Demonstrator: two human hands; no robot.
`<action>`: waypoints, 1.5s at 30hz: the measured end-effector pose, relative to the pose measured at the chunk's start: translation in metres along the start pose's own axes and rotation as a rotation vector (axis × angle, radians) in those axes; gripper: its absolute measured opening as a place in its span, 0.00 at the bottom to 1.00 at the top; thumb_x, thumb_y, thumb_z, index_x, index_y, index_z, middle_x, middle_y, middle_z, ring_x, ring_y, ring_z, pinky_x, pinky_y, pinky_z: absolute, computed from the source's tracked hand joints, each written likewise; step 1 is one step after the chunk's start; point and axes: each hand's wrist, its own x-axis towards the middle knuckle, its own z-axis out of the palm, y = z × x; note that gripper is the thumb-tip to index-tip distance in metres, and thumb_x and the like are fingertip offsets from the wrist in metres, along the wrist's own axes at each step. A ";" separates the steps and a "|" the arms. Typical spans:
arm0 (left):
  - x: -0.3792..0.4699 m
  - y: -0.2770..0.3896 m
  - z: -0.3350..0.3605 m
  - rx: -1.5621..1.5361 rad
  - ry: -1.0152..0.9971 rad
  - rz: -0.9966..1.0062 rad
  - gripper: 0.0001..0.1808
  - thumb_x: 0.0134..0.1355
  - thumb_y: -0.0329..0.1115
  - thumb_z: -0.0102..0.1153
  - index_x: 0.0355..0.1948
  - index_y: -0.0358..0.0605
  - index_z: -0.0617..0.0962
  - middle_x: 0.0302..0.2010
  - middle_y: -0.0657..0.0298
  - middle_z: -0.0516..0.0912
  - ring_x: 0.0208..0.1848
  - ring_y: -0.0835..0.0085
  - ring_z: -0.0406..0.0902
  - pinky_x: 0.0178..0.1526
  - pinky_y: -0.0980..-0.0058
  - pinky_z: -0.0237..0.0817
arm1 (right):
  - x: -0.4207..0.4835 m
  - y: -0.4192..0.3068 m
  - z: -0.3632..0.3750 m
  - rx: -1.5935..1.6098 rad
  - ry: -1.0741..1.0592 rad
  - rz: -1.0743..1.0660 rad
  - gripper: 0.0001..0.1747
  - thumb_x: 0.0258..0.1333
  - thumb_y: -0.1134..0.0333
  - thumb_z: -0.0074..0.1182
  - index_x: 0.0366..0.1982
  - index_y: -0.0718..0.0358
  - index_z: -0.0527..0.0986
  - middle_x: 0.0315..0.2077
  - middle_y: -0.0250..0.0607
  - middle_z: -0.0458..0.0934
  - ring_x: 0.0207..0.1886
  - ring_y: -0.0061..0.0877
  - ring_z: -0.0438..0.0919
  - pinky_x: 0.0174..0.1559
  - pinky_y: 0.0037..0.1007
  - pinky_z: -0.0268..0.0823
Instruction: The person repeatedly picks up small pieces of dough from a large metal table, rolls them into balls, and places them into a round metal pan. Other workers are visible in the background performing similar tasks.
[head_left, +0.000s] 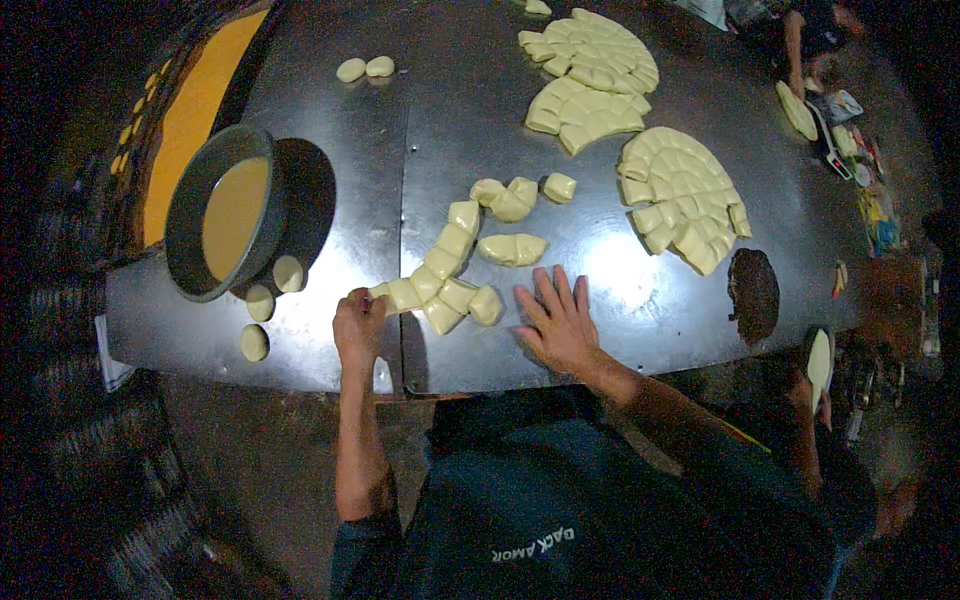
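Observation:
My left hand (361, 322) grips the left end of a bent row of joined dough pieces (426, 282) on the metal table. To the right of that row, my right hand (559, 322) lies spread with its palm down; I see nothing held in it. Just above its fingers rests a short dough strip (513, 250). A small cluster of dough pieces (510, 199) and a single dough piece (559, 187) sit farther up. At the right are large rounds of dough divided into pieces (679, 187), with more behind (596, 52).
A deep bowl of light brown liquid (236, 217) stands at the left on the metal table (465, 120), near several dough discs (255, 342). Two more discs (365, 69) lie farther back. A dark patch (754, 296) is at the right. Co-workers' hands (811, 394) handle dough at the right.

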 end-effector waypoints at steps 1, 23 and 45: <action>-0.001 0.002 0.001 0.280 0.016 0.081 0.16 0.55 0.36 0.62 0.40 0.36 0.77 0.30 0.48 0.80 0.32 0.50 0.77 0.37 0.61 0.69 | 0.001 0.002 0.005 0.015 -0.006 -0.001 0.38 0.53 0.57 0.57 0.64 0.58 0.60 0.66 0.57 0.51 0.70 0.54 0.47 0.66 0.64 0.36; -0.160 -0.139 -0.093 -0.762 0.223 -0.382 0.14 0.59 0.35 0.63 0.44 0.41 0.80 0.37 0.65 0.83 0.38 0.77 0.78 0.43 0.77 0.70 | 0.206 -0.244 0.031 0.410 -0.064 -0.630 0.19 0.56 0.64 0.53 0.48 0.64 0.75 0.41 0.53 0.79 0.44 0.45 0.77 0.46 0.42 0.69; -0.062 0.154 0.001 -1.311 0.041 -0.128 0.15 0.70 0.39 0.44 0.29 0.40 0.72 0.31 0.64 0.77 0.30 0.76 0.75 0.29 0.76 0.68 | 0.070 -0.060 -0.106 0.919 0.361 0.400 0.20 0.64 0.57 0.50 0.23 0.63 0.74 0.17 0.35 0.73 0.20 0.23 0.69 0.23 0.30 0.61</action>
